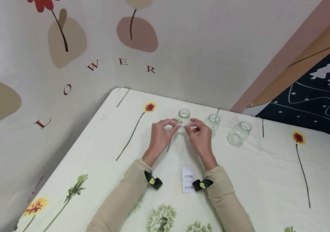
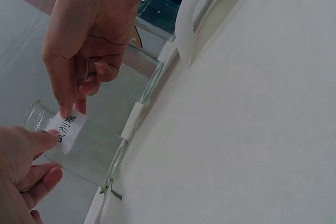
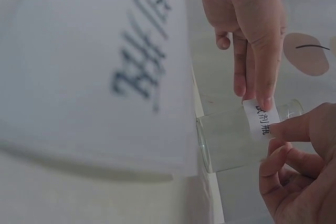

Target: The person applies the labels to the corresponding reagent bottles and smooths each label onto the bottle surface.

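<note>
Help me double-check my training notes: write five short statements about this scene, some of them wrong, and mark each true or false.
1. Three clear, round-bodied glass jars are on the white flower-print tablecloth. True.
2. The small white paper label is at the middle jar. False: it is at the leftmost jar in the head view.
3. The left hand and the right hand both touch the label. True.
4. A lid covers the rightmost jar. False: its mouth is open.
5. The printed white paper strip lies beyond the jars, away from the person. False: it lies nearer the person, between the forearms.
</note>
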`<state>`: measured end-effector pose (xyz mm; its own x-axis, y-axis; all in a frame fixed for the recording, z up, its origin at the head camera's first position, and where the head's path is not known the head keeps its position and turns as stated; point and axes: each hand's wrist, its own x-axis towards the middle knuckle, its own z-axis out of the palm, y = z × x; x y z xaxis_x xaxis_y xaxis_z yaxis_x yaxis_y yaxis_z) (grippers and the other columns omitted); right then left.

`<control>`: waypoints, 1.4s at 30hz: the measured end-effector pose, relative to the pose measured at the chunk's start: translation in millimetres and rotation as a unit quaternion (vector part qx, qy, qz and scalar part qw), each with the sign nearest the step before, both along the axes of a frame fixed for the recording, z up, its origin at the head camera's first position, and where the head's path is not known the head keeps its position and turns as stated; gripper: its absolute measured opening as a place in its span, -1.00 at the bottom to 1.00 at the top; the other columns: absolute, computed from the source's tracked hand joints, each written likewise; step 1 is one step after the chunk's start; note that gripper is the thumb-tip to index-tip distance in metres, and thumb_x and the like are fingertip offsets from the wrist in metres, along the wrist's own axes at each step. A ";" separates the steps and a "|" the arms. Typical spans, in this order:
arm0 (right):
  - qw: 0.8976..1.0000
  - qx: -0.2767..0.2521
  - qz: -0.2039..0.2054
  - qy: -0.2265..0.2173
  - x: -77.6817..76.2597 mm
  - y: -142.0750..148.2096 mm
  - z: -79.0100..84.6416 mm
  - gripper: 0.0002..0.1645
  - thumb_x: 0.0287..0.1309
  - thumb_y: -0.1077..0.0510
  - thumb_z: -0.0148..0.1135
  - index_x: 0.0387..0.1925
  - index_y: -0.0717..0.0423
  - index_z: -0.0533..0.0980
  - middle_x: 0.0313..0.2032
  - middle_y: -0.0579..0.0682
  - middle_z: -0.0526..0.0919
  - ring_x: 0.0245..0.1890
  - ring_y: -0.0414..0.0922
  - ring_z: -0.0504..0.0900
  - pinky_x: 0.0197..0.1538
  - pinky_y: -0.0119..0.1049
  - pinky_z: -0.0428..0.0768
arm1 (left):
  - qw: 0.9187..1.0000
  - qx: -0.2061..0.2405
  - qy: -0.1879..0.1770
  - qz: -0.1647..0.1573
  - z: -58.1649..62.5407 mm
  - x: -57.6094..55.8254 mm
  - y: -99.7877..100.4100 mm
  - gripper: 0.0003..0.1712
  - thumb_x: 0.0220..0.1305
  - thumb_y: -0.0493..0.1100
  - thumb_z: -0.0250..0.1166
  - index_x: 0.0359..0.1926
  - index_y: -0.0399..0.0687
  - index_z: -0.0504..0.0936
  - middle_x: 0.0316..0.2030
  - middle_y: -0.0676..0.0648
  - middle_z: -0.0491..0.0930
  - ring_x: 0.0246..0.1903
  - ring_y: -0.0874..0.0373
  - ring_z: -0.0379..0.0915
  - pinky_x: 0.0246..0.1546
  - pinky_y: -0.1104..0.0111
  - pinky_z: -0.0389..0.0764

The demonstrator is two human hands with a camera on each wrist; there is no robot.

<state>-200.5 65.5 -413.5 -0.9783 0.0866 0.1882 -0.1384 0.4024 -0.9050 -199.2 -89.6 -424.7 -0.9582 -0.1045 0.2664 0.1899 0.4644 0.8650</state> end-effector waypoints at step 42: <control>1.000 0.009 -0.002 -0.006 -0.9 2.6 0.6 -0.88 0.22 0.27 0.45 -0.32 0.31 0.72 0.10 0.14 0.72 -0.32 0.03 0.66 -0.39 -0.48 0.45 | 0.998 -0.054 -0.011 0.007 -4.6 -0.5 2.8 -0.45 0.20 -0.10 0.57 0.18 -0.14 0.69 -0.02 -0.18 0.74 0.01 -0.08 0.61 0.25 -0.10 0.33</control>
<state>-201.3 68.1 -412.9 -0.9801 0.0865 0.1785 -0.1267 0.4195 -0.8989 -199.6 -86.9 -429.3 -0.9626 -0.0900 0.2554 0.1637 0.5581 0.8135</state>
